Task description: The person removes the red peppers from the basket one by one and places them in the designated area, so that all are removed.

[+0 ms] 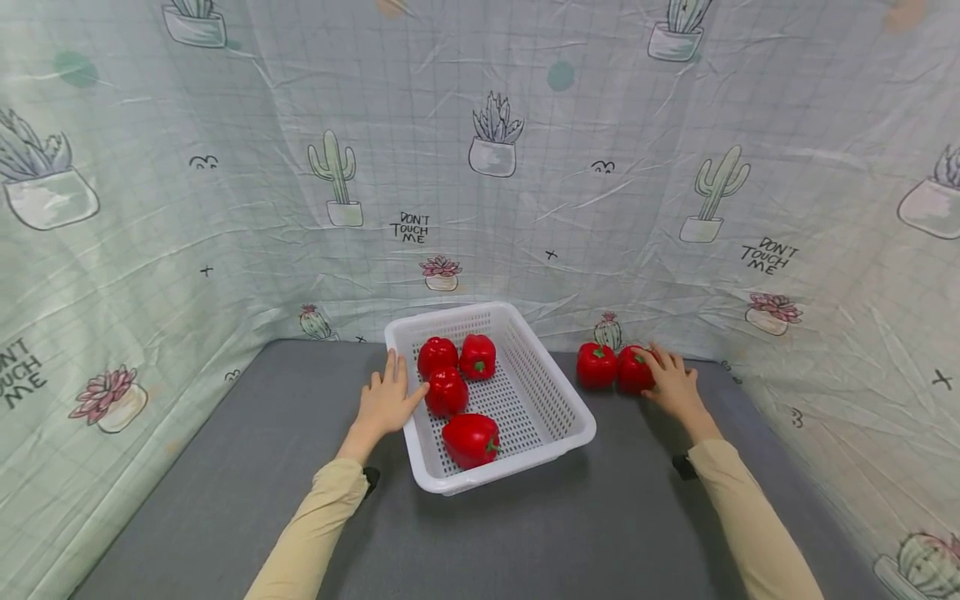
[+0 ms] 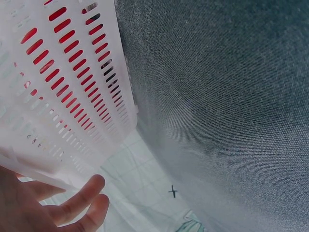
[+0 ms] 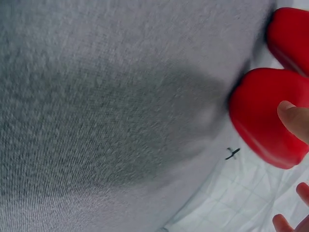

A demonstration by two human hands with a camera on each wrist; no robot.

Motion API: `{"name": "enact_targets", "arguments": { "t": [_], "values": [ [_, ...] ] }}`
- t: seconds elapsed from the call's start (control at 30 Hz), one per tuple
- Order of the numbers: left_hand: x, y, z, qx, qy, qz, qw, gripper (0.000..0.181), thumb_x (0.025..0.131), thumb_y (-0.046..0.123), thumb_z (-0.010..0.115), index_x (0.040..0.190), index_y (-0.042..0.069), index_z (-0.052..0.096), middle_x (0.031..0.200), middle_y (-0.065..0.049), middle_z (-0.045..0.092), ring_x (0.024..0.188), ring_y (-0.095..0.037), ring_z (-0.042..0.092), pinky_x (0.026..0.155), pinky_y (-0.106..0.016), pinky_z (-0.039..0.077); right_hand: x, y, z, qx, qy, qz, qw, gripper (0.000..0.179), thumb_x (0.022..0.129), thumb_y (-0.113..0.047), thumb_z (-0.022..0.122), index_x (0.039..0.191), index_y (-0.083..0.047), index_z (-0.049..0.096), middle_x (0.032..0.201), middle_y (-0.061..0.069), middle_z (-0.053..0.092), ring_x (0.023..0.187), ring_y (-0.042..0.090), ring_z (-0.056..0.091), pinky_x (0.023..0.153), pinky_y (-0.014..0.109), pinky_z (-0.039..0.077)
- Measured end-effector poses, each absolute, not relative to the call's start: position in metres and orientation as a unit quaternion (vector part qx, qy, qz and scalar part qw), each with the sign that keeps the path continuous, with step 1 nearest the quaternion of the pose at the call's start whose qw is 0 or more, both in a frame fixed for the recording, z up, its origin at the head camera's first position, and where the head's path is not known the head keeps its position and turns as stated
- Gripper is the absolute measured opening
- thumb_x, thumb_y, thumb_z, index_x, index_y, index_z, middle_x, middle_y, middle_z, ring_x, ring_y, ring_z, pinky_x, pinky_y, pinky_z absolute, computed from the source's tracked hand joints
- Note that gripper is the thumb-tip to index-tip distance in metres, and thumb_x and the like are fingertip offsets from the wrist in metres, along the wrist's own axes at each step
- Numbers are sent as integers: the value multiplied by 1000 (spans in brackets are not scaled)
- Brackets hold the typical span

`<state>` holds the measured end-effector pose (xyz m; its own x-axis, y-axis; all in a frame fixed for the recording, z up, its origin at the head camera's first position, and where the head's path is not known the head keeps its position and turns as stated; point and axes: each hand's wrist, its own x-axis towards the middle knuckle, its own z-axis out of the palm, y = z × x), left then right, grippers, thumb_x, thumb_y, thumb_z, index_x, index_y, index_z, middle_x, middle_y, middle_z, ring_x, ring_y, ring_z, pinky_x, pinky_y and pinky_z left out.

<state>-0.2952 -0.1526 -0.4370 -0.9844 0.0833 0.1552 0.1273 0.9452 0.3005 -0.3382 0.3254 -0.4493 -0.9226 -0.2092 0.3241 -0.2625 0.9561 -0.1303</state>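
My left hand (image 1: 385, 402) lies over the left rim of a white perforated plastic basket (image 1: 573, 425), its fingers loosely extended and its thumb reaching inside. In the left wrist view, the fingers (image 2: 79, 198) are by the basket's outer side, and red shows through the slots. Several red bell peppers sit in the basket, one lying on its side (image 1: 470, 440). At the right, my right hand (image 1: 677, 390) is at a red bell pepper (image 1: 632, 372) on the table. Its thumb (image 3: 292, 116) overlaps the pepper in the right wrist view, while other fingertips stand apart from it.
A second red bell pepper (image 1: 597, 367) stands directly left of the one at my right hand. Grey cloth covers the table (image 1: 510, 533). A pale sheet printed with cacti (image 1: 495, 217) hangs behind the table and along both sides.
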Motion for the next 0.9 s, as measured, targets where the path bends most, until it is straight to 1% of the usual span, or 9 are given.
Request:
{"name": "enact_targets", "arguments": {
  "t": [0.23,0.37,0.73,0.9],
  "values": [
    [-296,-153,-436,-53,-984,-158,70,77,88,48,38,140,-5,17,148,-23,11,116,-49,35,91,-63,32,-328,308,-448,166,-955,95,226,76,67,-14,76,131,-17,35,140,20,26,115,44,29,76,65,27],
    [-296,-153,-437,-54,-983,-163,70,78,88,48,39,140,-4,17,148,-23,11,115,-49,35,91,-63,32,-323,293,-447,182,-944,107,253,75,67,-15,76,131,-17,37,139,18,27,115,42,30,78,62,28],
    [-294,-152,-437,-51,-984,-157,69,77,87,47,40,140,-4,18,147,-24,12,113,-47,38,90,-61,35,-302,257,-431,231,-924,143,270,65,71,-15,73,128,-13,43,138,18,32,116,38,33,84,58,27],
    [-297,-153,-438,-54,-983,-159,67,76,88,46,40,140,-5,17,147,-24,12,114,-49,36,91,-63,32,-294,244,-421,243,-924,133,265,64,71,-18,73,128,-11,43,138,16,33,116,35,35,84,57,29]
  ]
}}
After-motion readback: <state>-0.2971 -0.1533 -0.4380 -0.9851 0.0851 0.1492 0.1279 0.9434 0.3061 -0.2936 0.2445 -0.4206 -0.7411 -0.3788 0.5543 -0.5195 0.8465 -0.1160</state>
